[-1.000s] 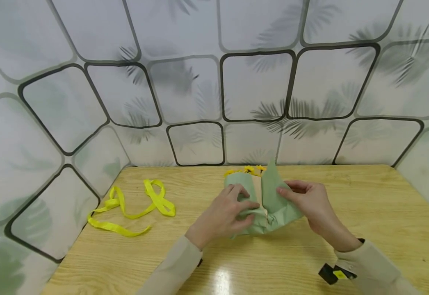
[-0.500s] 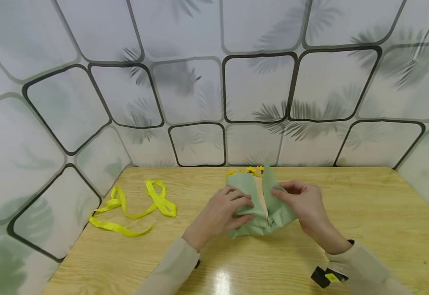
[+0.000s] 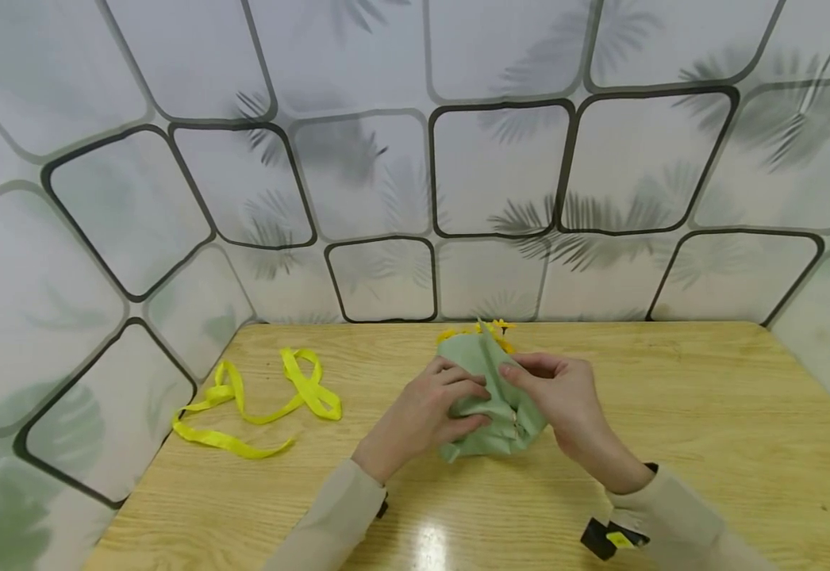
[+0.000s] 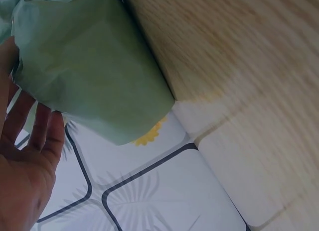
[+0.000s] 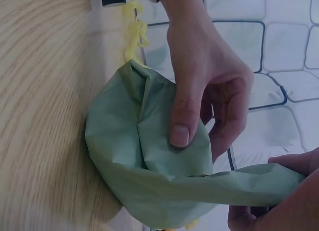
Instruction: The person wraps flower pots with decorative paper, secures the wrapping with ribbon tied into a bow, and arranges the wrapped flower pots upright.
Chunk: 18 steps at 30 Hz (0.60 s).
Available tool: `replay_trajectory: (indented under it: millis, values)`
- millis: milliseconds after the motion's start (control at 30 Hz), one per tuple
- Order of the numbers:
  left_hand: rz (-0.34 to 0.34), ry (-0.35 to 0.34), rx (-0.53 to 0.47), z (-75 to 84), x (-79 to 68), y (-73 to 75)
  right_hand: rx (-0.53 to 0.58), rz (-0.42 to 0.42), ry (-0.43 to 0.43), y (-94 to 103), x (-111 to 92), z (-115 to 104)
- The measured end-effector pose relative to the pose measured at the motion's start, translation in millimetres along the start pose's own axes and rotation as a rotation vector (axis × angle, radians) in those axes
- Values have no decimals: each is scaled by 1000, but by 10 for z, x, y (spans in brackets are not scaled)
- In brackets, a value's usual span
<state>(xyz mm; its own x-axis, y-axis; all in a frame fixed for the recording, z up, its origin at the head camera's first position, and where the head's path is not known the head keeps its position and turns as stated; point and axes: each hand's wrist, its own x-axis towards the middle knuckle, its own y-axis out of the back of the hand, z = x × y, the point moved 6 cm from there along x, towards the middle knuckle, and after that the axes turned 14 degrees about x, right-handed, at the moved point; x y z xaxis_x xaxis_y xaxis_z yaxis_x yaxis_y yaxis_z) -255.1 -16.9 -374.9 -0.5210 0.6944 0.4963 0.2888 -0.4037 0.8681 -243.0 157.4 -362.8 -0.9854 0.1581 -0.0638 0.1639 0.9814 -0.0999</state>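
A bundle in pale green wrapping paper (image 3: 466, 357) lies on the table, with yellow flowers (image 3: 505, 344) showing past its far end. My left hand (image 3: 415, 412) rests on the bundle's left side, fingers spread. In the right wrist view its thumb presses flat on the creased paper (image 5: 164, 164). My right hand (image 3: 574, 406) pinches the right flap of the paper, which stands drawn over the middle of the bundle. The left wrist view has the left fingers touching the paper's edge, with a yellow petal edge (image 4: 151, 133) peeking out. The stems are hidden.
A loose yellow ribbon (image 3: 308, 388) lies looped on the wooden table (image 3: 258, 507) at the left. Behind the table rises a backdrop (image 3: 379, 277) patterned with leaves and dark rounded outlines. A small black device (image 3: 604, 539) sits at the right wrist.
The right hand has moved left, carrying the paper flap across and covering the beige strip that showed in the middle. The left fingers have settled lower onto the paper.
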Motion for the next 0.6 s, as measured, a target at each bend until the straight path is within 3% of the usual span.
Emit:
replay_trajectory:
  millis: [400,500,600]
  values:
    - [17,64,-141,-93,3,-22,42,-6,13,-124,-85,35]
    - [-24,123,-225,-150,-14,-42,74,-17,-5,-141,-85,64]
    - [-81,235,-379,-234,-52,-55,78,-25,-13,-153,-93,85]
